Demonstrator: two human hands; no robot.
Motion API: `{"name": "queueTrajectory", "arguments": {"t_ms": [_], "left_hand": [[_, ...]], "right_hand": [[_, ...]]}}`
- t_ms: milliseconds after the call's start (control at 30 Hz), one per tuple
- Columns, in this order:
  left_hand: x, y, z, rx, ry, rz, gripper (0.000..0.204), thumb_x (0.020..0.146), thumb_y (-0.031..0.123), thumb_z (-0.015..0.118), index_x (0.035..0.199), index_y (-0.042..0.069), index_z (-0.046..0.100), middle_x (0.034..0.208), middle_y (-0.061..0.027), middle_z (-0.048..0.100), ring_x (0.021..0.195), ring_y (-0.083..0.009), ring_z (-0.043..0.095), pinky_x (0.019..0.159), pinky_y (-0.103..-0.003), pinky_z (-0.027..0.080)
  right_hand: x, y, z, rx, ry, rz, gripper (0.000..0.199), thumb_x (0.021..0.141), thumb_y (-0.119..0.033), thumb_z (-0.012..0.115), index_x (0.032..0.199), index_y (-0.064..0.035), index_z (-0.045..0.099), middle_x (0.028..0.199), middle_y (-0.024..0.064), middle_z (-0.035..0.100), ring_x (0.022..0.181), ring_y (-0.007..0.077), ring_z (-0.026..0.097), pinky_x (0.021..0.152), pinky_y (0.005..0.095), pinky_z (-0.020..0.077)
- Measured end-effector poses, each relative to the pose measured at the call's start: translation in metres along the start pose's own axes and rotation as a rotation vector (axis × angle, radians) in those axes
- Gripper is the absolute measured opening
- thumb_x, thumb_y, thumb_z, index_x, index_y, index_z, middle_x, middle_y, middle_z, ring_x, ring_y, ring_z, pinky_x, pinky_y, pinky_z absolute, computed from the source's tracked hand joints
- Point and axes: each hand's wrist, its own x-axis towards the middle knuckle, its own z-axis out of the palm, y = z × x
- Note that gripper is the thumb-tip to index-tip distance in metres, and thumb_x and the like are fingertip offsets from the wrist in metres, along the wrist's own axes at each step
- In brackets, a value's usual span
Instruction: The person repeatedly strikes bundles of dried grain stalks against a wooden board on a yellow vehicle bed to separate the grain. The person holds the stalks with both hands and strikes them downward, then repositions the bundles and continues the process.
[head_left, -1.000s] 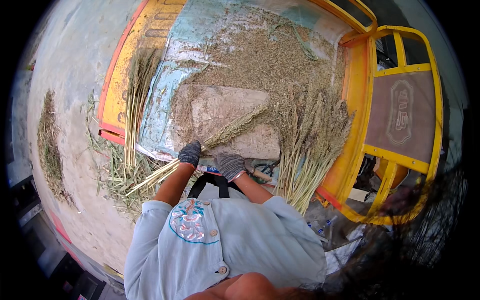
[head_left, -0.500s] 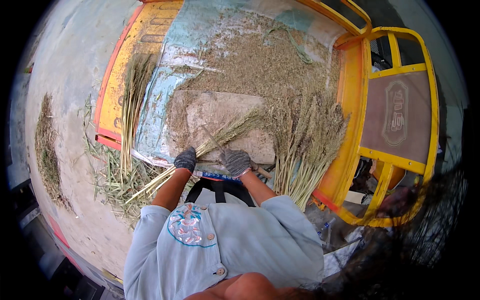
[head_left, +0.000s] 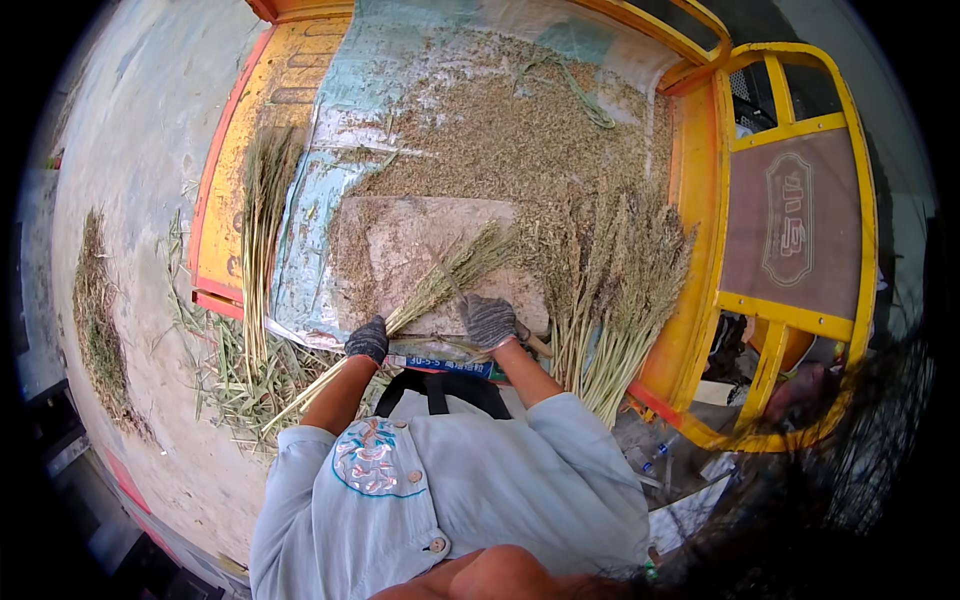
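My left hand [head_left: 368, 340], in a dark grey knitted glove, is closed around the stalks of a seed-head bundle [head_left: 462, 268]. The bundle's feathery heads slant up to the right over a worn board [head_left: 395, 235], while its bare stalks trail down past my left forearm. My right hand [head_left: 490, 322], gloved the same way, is closed on a thin-bladed tool [head_left: 446, 272]. The narrow blade lies across the bundle, and a wooden handle end [head_left: 540, 347] sticks out on the other side of the glove. The exact kind of tool cannot be made out.
Loose seed [head_left: 520, 120] covers the sheet on a yellow cart bed. A thick pile of headed stalks [head_left: 620, 290] lies right of the board; another bundle [head_left: 265, 220] rests at left. The yellow side gate [head_left: 790, 325] stands at right. Leaf litter [head_left: 250, 375] lies on the ground.
My right hand and the tool have shifted right and slightly up along the bundle toward its heads. The bundle slants a little more steeply. My left hand keeps its hold.
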Motion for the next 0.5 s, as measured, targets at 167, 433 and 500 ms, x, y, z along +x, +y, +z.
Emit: {"name": "queueTrajectory", "arguments": {"t_ms": [167, 433, 500], "left_hand": [[0.014, -0.023, 0.025, -0.14, 0.027, 0.176, 0.033, 0.081, 0.029, 0.055, 0.103, 0.004, 0.057, 0.096, -0.0217, 0.062, 0.092, -0.0389, 0.058, 0.08, -0.046, 0.046], [0.026, -0.025, 0.026, -0.137, -0.162, 0.302, 0.05, 0.071, 0.039, 0.063, 0.107, 0.005, 0.06, 0.099, -0.0233, 0.061, 0.095, -0.0376, 0.058, 0.085, -0.043, 0.046], [0.027, -0.027, 0.029, -0.162, -0.196, 0.319, 0.051, 0.07, 0.042, 0.063, 0.106, 0.005, 0.061, 0.099, -0.0233, 0.061, 0.095, -0.037, 0.058, 0.085, -0.042, 0.046]], "right_hand": [[0.002, -0.012, 0.025, -0.004, -0.379, -0.198, 0.035, 0.089, -0.037, 0.041, 0.094, -0.0087, 0.061, 0.083, 0.0169, 0.066, 0.079, 0.0322, 0.064, 0.072, 0.0479, 0.0465], [0.034, 0.048, -0.021, -0.017, 0.024, 0.257, 0.035, 0.09, -0.036, 0.044, 0.086, -0.0044, 0.058, 0.063, 0.0179, 0.061, 0.06, 0.0347, 0.062, 0.057, 0.0469, 0.0488], [0.001, -0.002, 0.004, 0.048, 0.023, -0.021, 0.035, 0.088, -0.038, 0.045, 0.083, -0.0063, 0.058, 0.066, 0.0175, 0.062, 0.064, 0.0324, 0.063, 0.062, 0.0471, 0.0478]]}}
